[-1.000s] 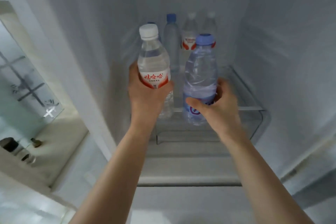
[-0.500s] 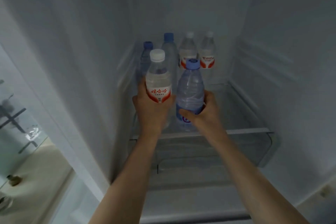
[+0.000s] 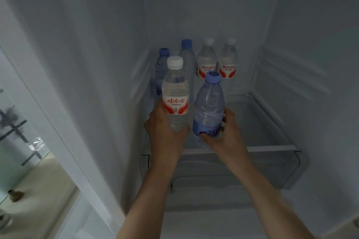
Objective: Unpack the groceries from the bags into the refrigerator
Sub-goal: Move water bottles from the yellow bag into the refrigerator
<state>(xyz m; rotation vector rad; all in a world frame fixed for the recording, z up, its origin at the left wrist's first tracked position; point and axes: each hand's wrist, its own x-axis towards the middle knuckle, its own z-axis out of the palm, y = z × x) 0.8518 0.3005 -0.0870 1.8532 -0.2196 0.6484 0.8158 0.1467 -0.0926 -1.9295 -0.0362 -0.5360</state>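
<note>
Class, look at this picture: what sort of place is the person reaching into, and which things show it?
Probably a refrigerator: white walls, a clear shelf, and water bottles at the back.

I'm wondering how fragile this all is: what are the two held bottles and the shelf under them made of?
White-capped bottle and blue-capped bottle: apparently thin clear plastic, see-through with ribbed walls, glossy printed labels. Shelf: transparent, likely glass or hard plastic, with a pale trim along its front edge; which one is unclear.

- Left hand (image 3: 165, 134) is reaching forward, its fingers curled around a bottle (image 3: 175, 95).
- Right hand (image 3: 226, 134) is reaching forward, gripping a second bottle (image 3: 208, 108) low down.
</note>
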